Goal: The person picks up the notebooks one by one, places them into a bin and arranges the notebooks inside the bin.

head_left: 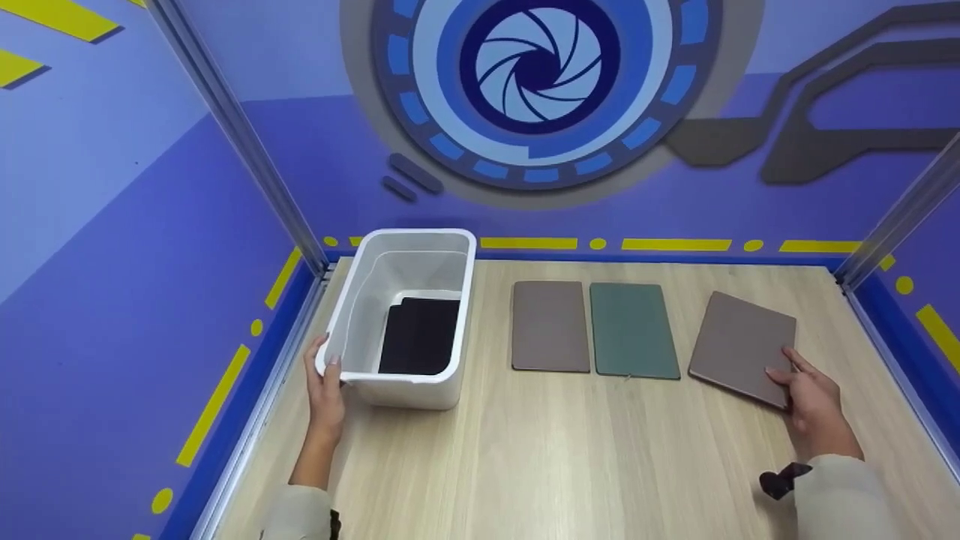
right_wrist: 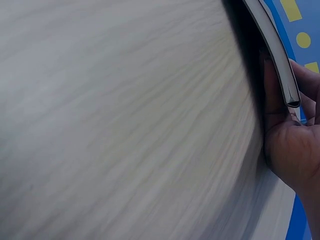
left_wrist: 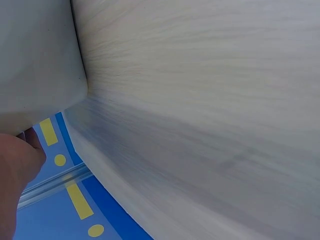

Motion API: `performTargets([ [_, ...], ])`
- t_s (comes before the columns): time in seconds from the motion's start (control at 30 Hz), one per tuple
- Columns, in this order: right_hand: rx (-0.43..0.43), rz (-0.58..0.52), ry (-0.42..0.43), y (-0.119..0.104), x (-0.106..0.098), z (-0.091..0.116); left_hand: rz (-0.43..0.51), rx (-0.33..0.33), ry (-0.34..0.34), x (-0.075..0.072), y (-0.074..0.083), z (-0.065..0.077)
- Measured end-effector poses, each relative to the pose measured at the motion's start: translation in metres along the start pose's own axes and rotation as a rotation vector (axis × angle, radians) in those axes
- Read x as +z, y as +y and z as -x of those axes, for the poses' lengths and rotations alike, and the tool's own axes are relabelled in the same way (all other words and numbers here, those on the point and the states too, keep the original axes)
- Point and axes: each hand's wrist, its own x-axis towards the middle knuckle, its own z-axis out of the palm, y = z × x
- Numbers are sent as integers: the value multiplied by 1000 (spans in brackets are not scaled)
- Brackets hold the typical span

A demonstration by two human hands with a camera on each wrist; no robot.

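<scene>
At the left, a white plastic bin (head_left: 401, 394) stands on the table. My left hand (head_left: 325, 386) grips its near-left corner by the rim, and the left wrist view shows that hand (left_wrist: 20, 165) against the bin's wall (left_wrist: 40, 55). My right hand (head_left: 814, 397) holds a taupe notebook (head_left: 742, 349) by its near-right corner. In the right wrist view, the notebook's pale page edge (right_wrist: 280, 62) sits between the thumb and fingers, tilted up from the table. Left of it lie a green notebook (head_left: 634, 330) and another taupe notebook (head_left: 550, 326), side by side.
Flat black objects (head_left: 420, 337), partly overlapping, lie at the bottom of the bin; their kind is unclear. The pale wooden table (head_left: 555, 457) is bounded by a blue back wall (head_left: 660, 217) and side walls with metal posts (head_left: 247, 142) at the corners.
</scene>
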Motion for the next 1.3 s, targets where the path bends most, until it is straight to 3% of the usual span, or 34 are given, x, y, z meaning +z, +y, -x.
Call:
performTargets([
  [0.23, 12, -7, 2, -1, -2, -3, 24, -15, -1, -1, -1, 0],
  [0.43, 23, -59, -44, -1, -5, -3, 47, -10, -9, -1, -2, -1],
  [0.97, 44, -96, -74, -6, -8, 0, 31, -6, -20, 1, -3, -2],
  [1.3, 13, -11, -86, -2, -6, 2, 56, 17, -20, 0, -4, -2],
])
